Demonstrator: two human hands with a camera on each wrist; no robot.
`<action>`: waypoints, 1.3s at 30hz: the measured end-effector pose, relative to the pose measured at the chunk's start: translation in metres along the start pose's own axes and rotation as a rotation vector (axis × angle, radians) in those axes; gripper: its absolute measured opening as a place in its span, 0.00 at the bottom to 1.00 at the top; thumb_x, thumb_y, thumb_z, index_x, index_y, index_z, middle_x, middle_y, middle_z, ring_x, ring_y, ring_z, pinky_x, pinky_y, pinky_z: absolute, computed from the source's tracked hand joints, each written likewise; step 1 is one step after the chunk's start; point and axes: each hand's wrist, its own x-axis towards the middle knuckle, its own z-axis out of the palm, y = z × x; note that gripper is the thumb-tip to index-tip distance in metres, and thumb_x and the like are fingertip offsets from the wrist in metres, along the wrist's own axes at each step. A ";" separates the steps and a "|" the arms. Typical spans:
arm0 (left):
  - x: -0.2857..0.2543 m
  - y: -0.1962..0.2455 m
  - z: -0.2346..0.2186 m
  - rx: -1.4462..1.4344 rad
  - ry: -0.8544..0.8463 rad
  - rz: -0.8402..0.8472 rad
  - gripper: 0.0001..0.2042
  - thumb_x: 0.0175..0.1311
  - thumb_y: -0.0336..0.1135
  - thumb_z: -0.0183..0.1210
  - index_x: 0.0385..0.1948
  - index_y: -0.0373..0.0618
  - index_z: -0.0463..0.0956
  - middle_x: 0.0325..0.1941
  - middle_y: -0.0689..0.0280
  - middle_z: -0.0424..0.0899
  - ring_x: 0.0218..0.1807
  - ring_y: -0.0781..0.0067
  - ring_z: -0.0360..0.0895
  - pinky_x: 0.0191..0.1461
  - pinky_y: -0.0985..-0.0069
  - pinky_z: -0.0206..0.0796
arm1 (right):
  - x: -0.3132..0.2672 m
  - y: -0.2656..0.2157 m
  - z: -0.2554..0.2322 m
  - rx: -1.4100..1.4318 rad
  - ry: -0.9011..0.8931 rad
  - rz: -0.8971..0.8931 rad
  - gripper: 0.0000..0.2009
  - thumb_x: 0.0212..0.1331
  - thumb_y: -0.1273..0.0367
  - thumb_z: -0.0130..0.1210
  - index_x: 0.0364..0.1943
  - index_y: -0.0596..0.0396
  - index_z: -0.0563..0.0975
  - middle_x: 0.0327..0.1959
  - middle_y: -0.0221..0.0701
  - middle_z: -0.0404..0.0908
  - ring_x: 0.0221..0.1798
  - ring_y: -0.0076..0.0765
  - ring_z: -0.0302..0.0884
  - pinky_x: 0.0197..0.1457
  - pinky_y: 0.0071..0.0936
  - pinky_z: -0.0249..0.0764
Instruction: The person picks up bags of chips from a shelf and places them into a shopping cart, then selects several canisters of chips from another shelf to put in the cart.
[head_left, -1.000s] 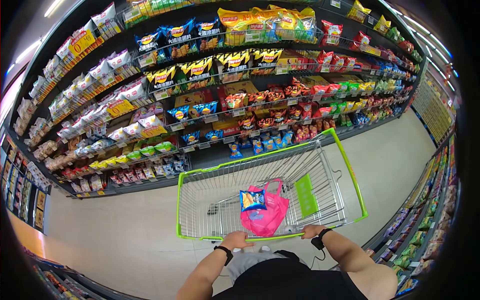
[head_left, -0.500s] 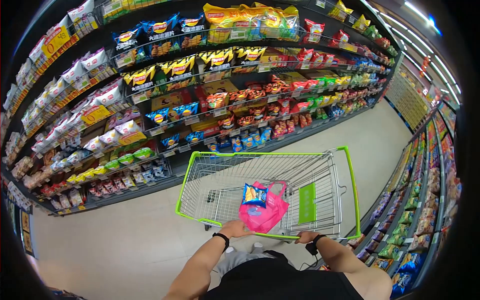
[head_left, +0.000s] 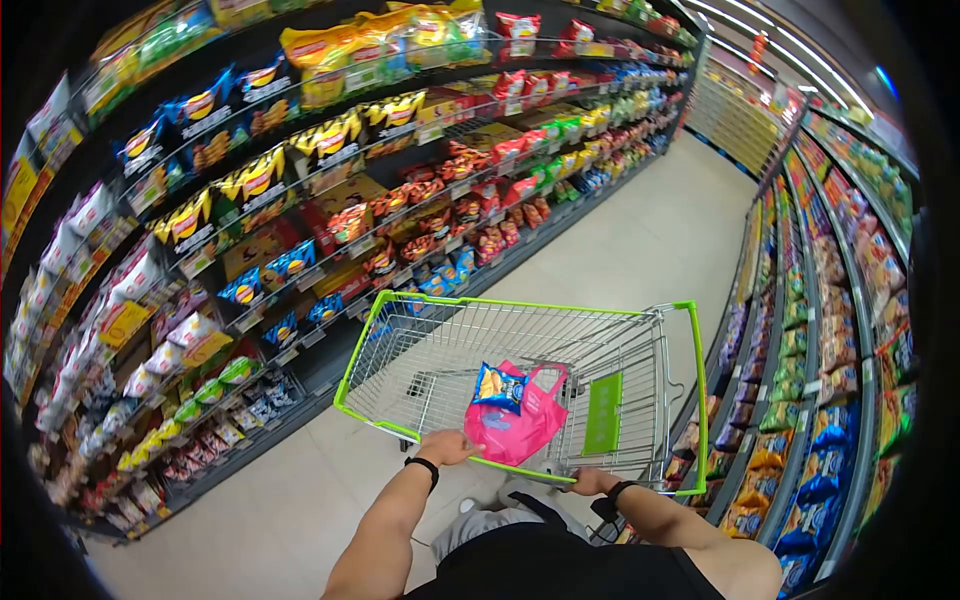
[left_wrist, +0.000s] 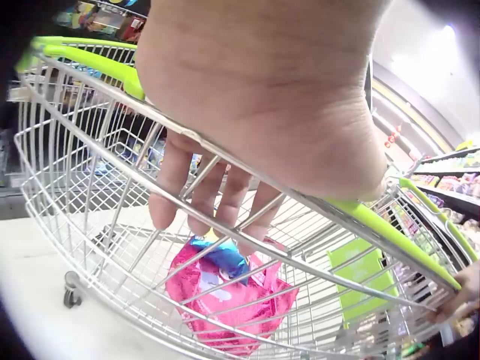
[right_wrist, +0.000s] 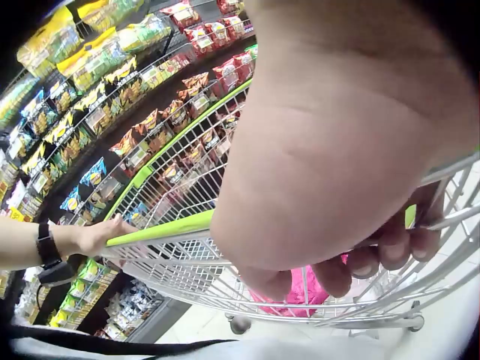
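In the head view a wire shopping cart (head_left: 548, 306) with a green rim stands sideways in front of the body. My left hand (head_left: 447, 446) grips its near side rail toward the left. Fingers (left_wrist: 173, 184) drape over that rail into the basket in the left wrist view. Farther right along the same rail, my right hand (head_left: 594, 481) holds on, its fingertips (right_wrist: 364, 264) curled under the bar in the right wrist view. Inside the cart lies a pink shopping bag (head_left: 520, 430), with a blue bag of chips (head_left: 500, 388) on top.
Shelves of chip bags (head_left: 335, 135) run along the left, close beyond the cart. Another shelf of packaged snacks (head_left: 795, 370) lines the right, near the cart's green handle (head_left: 698, 400). Between them the pale floor (head_left: 640, 220) leads back to a far display (head_left: 740, 110).
The view has turned rightward: the chip shelves slide left and tilt, and more of the right shelf and aisle shows. Both hands stay on the rail, and the bags stay in the cart.
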 end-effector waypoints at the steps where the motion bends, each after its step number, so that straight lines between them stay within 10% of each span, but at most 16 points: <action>1: 0.004 0.000 -0.004 0.014 -0.040 -0.012 0.42 0.61 0.79 0.38 0.43 0.48 0.87 0.54 0.53 0.84 0.58 0.49 0.80 0.63 0.54 0.69 | -0.006 -0.008 0.002 0.020 0.015 0.013 0.28 0.55 0.47 0.56 0.49 0.56 0.84 0.48 0.49 0.85 0.54 0.56 0.81 0.59 0.45 0.75; 20: 0.091 -0.006 -0.072 0.375 -0.103 0.003 0.36 0.64 0.76 0.38 0.46 0.59 0.86 0.50 0.62 0.87 0.55 0.57 0.82 0.55 0.56 0.74 | 0.014 -0.047 0.022 0.232 0.030 -0.030 0.32 0.56 0.42 0.51 0.40 0.62 0.85 0.42 0.54 0.85 0.49 0.60 0.82 0.56 0.46 0.77; 39: 0.226 0.044 -0.146 0.426 -0.193 0.039 0.26 0.64 0.63 0.50 0.46 0.55 0.85 0.51 0.60 0.87 0.55 0.54 0.82 0.57 0.56 0.73 | 0.103 0.047 -0.050 0.263 -0.086 -0.229 0.33 0.59 0.41 0.46 0.40 0.60 0.85 0.44 0.51 0.85 0.51 0.57 0.82 0.54 0.49 0.75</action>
